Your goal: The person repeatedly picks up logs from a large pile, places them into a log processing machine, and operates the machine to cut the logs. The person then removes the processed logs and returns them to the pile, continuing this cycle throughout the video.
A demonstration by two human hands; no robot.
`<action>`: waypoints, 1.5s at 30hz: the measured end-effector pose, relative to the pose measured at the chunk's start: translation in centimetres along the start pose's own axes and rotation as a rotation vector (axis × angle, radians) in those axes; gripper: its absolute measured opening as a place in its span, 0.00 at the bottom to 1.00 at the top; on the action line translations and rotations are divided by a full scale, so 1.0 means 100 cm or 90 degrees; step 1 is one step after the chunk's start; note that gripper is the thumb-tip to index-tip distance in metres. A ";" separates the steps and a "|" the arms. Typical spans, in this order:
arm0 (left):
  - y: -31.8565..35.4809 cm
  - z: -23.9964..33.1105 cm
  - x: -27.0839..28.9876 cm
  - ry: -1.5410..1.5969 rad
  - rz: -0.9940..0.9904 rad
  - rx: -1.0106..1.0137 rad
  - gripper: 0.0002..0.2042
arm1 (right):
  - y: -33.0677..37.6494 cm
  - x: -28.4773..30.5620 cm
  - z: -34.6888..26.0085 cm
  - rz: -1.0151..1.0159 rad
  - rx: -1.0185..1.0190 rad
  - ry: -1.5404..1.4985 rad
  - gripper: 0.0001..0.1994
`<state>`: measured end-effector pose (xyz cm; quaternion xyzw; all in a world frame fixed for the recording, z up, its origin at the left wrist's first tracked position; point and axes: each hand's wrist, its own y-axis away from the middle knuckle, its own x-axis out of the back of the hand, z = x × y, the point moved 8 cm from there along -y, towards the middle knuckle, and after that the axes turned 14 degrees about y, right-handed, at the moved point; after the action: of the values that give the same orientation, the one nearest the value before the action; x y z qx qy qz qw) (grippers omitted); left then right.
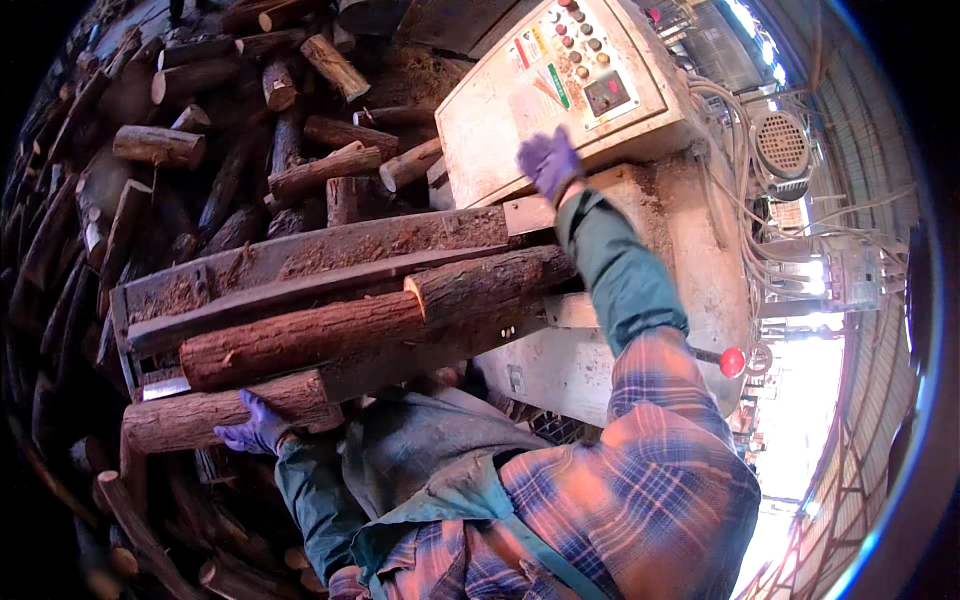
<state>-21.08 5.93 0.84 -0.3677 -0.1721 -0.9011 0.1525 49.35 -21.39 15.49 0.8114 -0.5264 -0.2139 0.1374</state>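
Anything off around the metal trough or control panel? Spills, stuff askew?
Mostly mess: loose bark debris is strewn along the metal trough, and the control panel's pale face has brown stains. Loose logs at left lie heaped at all angles, unlike the trough's end-to-end pair. No clear damage shows.

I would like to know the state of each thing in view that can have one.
Left grip: on the near log, firmness unclear.
Right grip: raised before the control box, contact unclear.
Near log: lying flat, bark on.
Two logs: lying in the trough, bark on.
Trough: strewn with debris.
Control box: front shut, dirty.
Red knob: setting unclear.
Log pile: jumbled.
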 end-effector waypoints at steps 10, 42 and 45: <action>0.024 0.024 -0.022 -0.200 0.073 0.030 0.50 | -0.020 0.021 -0.114 0.240 0.002 0.078 0.43; 0.018 0.028 -0.031 -0.194 0.128 -0.005 0.44 | -0.040 0.036 -0.126 0.253 0.095 0.089 0.33; 0.026 0.041 -0.030 -0.201 0.109 0.013 0.45 | -0.037 0.041 -0.126 0.263 0.096 0.097 0.33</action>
<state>-15.50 5.77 1.95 -0.5164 -0.1707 -0.8141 0.2037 59.94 -23.66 24.03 0.7079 -0.6842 -0.0794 0.1566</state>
